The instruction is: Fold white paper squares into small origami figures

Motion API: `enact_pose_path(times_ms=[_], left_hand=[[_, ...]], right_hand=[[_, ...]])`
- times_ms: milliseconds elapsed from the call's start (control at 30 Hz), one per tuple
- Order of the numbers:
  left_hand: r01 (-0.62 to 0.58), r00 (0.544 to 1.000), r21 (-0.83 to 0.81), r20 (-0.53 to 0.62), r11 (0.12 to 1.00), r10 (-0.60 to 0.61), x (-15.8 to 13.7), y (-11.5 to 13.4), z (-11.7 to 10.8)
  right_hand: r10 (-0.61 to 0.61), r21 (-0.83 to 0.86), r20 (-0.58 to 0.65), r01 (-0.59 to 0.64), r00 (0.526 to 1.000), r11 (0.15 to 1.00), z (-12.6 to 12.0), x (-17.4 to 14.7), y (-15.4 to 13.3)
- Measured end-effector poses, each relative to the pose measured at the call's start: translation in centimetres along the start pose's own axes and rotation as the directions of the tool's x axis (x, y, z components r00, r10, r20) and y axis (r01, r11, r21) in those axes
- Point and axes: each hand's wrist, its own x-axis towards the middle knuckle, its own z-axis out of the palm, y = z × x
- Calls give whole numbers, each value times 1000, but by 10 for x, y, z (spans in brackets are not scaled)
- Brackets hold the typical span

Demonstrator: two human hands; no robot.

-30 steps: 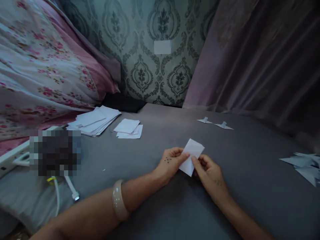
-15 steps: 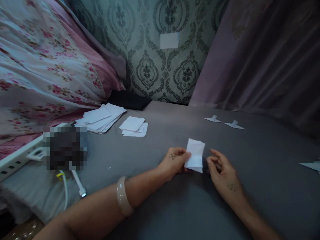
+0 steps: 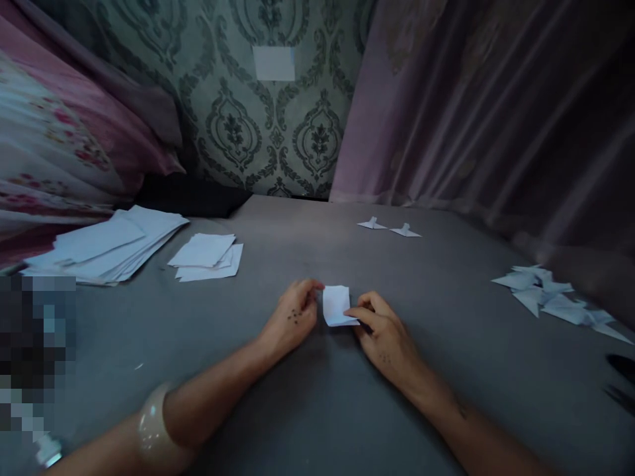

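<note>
From where I stand, the small folded paper is right in front of the person, between the two hands and over the grey surface; whether its lower edge rests there, I can't make out. The right hand has it: thumb and fingers pinch the lower right corner, where what looks like a second layer juts out. The left hand is curled with its fingertips at the upper left edge, so close that I can't say whether its grip has any paper in it or merely sits beside it.

I'd judge the piece almost weightless, stiffer along its folds than a single sheet, yet easy to bend across the middle. Dry paper like this shouldn't be very slippery, though its layers may slide over each other if only the outer one is held. A hard squeeze could leave a stray crease, and a tug on a corner might tear it. The best hold, I think, is a light, flat pinch through all the layers near an edge, with the other hand steadying the opposite side.

Well off to the left lies a stack of small paper squares, apparently just as thin.
</note>
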Motion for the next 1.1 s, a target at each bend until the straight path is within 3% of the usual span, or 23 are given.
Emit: enact_pose_path(times_ms=[100, 200, 400, 633, 1100], left_hand=[[-194, 966, 132, 199, 972, 166, -1, -5, -6], [-194, 942, 154, 305, 969, 140, -2, -5, -10], [-47, 989, 194, 147, 980, 19, 1, 2, -3], [35, 998, 262, 36, 965, -46, 3, 7, 5], [77, 994, 320, 43, 944, -96, 6, 4, 8]], right_hand=[[56, 11, 34, -57, 998, 998, -1, 0, -2], [110, 41, 38, -111, 993, 993, -2, 2, -3], [224, 66, 19, -224, 975, 972, 1, 12, -2], [321, -2, 15, -321, 947, 947, 6, 23, -1], [368, -13, -3, -368, 930, 930, 9, 27, 0]])
